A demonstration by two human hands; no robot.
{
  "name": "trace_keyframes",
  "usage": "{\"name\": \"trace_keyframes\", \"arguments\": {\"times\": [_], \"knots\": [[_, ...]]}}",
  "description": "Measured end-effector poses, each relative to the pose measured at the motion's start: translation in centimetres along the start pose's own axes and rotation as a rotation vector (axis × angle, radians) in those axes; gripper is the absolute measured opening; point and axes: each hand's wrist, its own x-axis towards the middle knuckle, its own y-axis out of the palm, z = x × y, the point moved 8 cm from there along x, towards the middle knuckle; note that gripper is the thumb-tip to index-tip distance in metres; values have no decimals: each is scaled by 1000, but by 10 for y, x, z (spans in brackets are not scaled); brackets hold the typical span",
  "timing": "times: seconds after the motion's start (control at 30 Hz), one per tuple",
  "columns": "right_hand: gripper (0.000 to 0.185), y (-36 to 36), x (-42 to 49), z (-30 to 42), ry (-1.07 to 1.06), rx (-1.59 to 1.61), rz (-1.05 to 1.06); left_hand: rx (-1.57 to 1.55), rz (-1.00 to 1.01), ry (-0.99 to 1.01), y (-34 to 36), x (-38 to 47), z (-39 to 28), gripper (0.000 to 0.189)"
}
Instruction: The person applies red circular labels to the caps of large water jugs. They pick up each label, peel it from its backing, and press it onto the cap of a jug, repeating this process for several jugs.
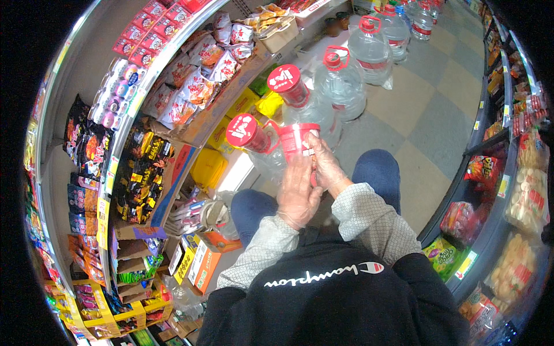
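A red-and-white lidded paper tub (296,138) is held upright between my hands, in front of my bent knees. My right hand (327,166), in a clear plastic glove, grips its right side with the thumb towards me. The gloved left hand (298,190) lies against its near lower side, fingers straight and covering part of the print. Two similar red tubs rest on large water bottles just beyond: one tub (249,134) at the left, the other (289,84) farther back. The undersides of the tubs are hidden.
Large clear water bottles (339,88) line the tiled floor (420,112) along the left shelf. Bagged snacks (194,86) fill that shelf, with cartons (194,264) below by my left knee. Another stocked shelf (487,142) curves along the right of the aisle.
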Motion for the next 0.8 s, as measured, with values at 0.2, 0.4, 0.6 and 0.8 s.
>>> {"name": "trace_keyframes", "arguments": {"times": [0.2,0.4,0.6,0.8], "knots": [[57,30,-15,11,-26,-49,149,195,-118,-118,-35,36,19,80],[63,28,-19,-5,134,69,174,202,-169,-85,-17,38,27,88],[54,4,-9,-7,74,113,52,173,-102,-58,10,8,24,91],[58,-12,-4,2,-30,-26,-69,-46,-22,-129,14,-11,29,84]]}}
